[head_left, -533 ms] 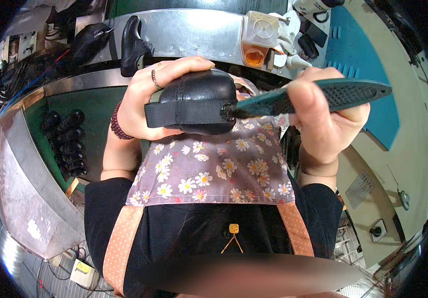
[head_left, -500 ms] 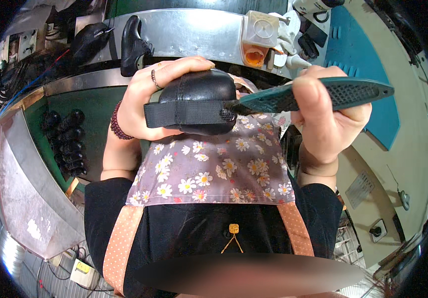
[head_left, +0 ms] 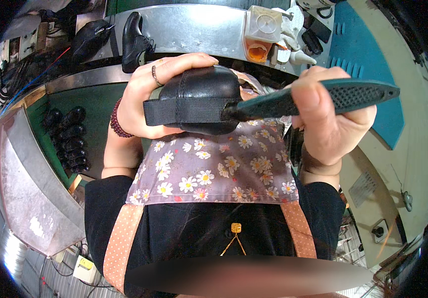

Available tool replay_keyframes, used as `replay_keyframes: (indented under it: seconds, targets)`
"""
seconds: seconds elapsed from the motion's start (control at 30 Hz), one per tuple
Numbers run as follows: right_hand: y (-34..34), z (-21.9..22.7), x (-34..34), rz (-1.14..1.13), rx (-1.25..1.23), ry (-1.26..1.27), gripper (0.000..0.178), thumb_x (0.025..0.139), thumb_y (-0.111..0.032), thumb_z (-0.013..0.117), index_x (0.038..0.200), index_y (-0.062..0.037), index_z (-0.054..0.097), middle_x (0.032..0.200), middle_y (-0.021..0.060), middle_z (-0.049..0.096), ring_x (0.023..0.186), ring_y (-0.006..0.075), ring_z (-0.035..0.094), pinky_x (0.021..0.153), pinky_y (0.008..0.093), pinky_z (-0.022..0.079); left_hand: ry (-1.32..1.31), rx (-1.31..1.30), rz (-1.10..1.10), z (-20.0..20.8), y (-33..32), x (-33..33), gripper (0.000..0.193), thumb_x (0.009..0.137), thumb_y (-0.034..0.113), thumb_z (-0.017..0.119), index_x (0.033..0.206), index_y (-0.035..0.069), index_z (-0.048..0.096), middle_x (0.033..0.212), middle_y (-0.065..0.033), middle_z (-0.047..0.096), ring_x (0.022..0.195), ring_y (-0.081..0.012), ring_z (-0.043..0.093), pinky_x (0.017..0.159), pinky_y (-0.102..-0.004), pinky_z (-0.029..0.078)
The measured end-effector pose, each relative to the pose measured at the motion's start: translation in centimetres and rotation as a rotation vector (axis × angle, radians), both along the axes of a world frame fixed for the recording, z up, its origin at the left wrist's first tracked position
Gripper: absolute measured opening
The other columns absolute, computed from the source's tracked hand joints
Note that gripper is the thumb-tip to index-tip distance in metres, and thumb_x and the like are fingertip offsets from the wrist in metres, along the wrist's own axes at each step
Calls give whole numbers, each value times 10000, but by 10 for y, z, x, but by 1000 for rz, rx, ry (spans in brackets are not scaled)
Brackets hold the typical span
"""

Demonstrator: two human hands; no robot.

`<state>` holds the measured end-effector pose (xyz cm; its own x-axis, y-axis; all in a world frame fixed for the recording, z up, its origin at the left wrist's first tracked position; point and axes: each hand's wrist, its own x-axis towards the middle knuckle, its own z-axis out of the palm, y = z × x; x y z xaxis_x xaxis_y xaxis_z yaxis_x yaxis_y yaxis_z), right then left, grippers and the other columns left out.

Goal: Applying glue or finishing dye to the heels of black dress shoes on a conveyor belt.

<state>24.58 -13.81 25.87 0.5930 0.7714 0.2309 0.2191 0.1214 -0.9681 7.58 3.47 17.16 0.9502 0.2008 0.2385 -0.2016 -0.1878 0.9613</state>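
My left hand (head_left: pixel 142 92) wraps round a black leather shoe (head_left: pixel 206 87), fingers over its top edge and palm against its left side. The shoe is held up in front of the apron, its rounded end toward me. Across its lower part runs a black ribbed strap (head_left: pixel 189 112). In a grip with the thumb on top, my right hand (head_left: pixel 330 119) holds a brush with a dark green textured handle (head_left: pixel 368 94). Its dark tip touches the right end of the strap; the bristles are hard to make out. The shoe's far side is hidden.
A black lace-up shoe (head_left: pixel 132 39) stands on the metal bench (head_left: pixel 194 30) ahead. Right of it are a translucent container with an orange opening (head_left: pixel 262 30) and a white nozzle bottle (head_left: pixel 302 58). Several black shoes (head_left: pixel 72 139) lie at left, near a metal panel (head_left: pixel 30 179).
The brush tip has shifted slightly right and lower on the shoe, still touching by the strap's end. My right hand moved a little right. My left hand keeps its hold.
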Motion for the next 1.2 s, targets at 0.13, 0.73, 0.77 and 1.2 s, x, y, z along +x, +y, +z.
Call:
replay_keyframes:
  seconds: [0.13,0.73,0.77,1.2]
  targets:
    - [-3,2,-2,-17,-16,56,279,803,-219,749,763,28,627,592,59,577,415,81,440,481,240,355,5,-19,10,-1,-3,-1,869,643,509,771,1188,-125,532,1173,-264,592,1125,-341,578,1005,-427,417]
    - [8,-7,6,13,18,-23,161,819,-100,716,741,25,649,672,36,598,473,67,461,453,205,335,-57,83,7,2,-1,1,751,658,448,731,1185,-63,572,1138,-207,632,1079,-316,620,952,-369,454]
    - [8,-8,6,-5,24,-88,167,825,-110,713,746,23,651,664,31,595,462,65,458,441,200,330,-55,85,3,2,-1,1,751,658,448,731,1185,-63,572,1138,-207,632,1079,-316,620,952,-369,454]
    - [-4,-18,4,-54,7,50,169,862,-144,676,805,9,630,657,21,583,466,60,472,450,201,350,-62,-232,142,0,-11,-5,789,692,448,760,1207,-107,537,1215,-249,575,1158,-318,564,1026,-404,399]
